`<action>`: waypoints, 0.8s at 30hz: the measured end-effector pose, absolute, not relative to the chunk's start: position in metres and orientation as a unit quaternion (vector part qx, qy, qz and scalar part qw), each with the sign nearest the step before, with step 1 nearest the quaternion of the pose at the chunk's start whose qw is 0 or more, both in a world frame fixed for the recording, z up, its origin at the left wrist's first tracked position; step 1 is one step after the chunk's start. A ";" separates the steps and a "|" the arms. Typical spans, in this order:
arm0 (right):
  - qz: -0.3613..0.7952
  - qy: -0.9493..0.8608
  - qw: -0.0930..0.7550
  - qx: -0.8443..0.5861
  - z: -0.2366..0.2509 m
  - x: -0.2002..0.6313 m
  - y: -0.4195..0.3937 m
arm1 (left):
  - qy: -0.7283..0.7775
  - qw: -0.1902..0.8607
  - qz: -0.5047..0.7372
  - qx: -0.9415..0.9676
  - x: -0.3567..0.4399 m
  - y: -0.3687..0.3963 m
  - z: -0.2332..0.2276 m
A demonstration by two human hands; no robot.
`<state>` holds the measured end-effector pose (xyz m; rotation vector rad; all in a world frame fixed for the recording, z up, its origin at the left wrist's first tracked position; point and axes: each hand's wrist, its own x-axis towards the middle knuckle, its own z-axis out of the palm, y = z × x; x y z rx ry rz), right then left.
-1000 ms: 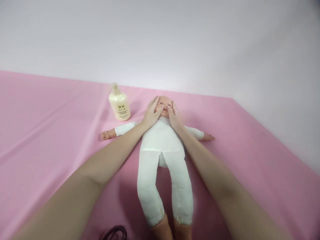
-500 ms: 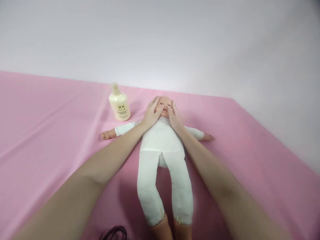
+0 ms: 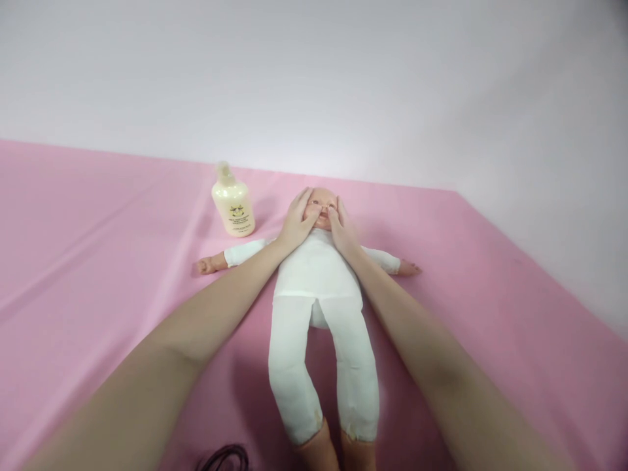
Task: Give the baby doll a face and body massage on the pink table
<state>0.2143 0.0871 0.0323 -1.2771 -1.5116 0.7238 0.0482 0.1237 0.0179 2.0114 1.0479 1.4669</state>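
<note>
I have left hand (image 3: 296, 222) and right hand (image 3: 345, 233) unclenched — fingers extended, thumbs apart, resting on cheeks of doll (image 3: 318, 269), its head between them. Bottle (image 3: 234, 208) stands left of left fingers.

The left arm (image 3: 186, 340) and right arm (image 3: 422, 333) are bare, slim at the wrists (image 3: 282, 247). The left hand (image 3: 297, 226) and right hand (image 3: 344, 234), also bare, have slender fingers (image 3: 299, 200).

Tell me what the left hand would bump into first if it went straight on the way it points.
Most likely the doll's head: the left hand appears to lie against its side, fingers angled forward and inward, though depth is hard to judge.
</note>
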 end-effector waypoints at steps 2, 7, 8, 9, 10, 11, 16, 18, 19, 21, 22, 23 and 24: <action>0.300 -0.624 0.494 -0.526 0.033 0.215 0.087 | 0.377 0.218 0.531 0.727 0.048 0.124 0.018; 0.296 -0.628 0.494 -0.524 0.032 0.215 0.087 | 0.371 0.213 0.535 0.729 0.048 0.125 0.018; 0.296 -0.628 0.494 -0.524 0.032 0.215 0.088 | 0.370 0.213 0.535 0.729 0.048 0.125 0.018; 0.295 -0.627 0.494 -0.525 0.032 0.215 0.088 | 0.370 0.213 0.535 0.729 0.048 0.125 0.017; 0.294 -0.628 0.494 -0.525 0.031 0.215 0.089 | 0.369 0.213 0.535 0.729 0.048 0.125 0.017; 0.294 -0.628 0.493 -0.525 0.031 0.215 0.089 | 0.369 0.213 0.535 0.729 0.048 0.125 0.017; 0.291 -0.626 0.495 -0.528 0.030 0.215 0.090 | 0.370 0.209 0.535 0.730 0.049 0.126 0.017; 0.291 -0.626 0.497 -0.526 0.031 0.214 0.090 | 0.373 0.208 0.534 0.730 0.049 0.126 0.017; 0.292 -0.626 0.497 -0.525 0.031 0.215 0.090 | 0.373 0.207 0.534 0.730 0.049 0.126 0.017; 0.293 -0.628 0.496 -0.523 0.032 0.215 0.089 | 0.372 0.208 0.534 0.730 0.049 0.125 0.017; 0.293 -0.629 0.496 -0.522 0.032 0.215 0.089 | 0.372 0.208 0.534 0.730 0.049 0.125 0.017; 0.293 -0.630 0.496 -0.521 0.032 0.215 0.089 | 0.372 0.208 0.535 0.729 0.049 0.125 0.017; 0.292 -0.630 0.497 -0.520 0.032 0.215 0.089 | 0.371 0.207 0.537 0.728 0.049 0.125 0.017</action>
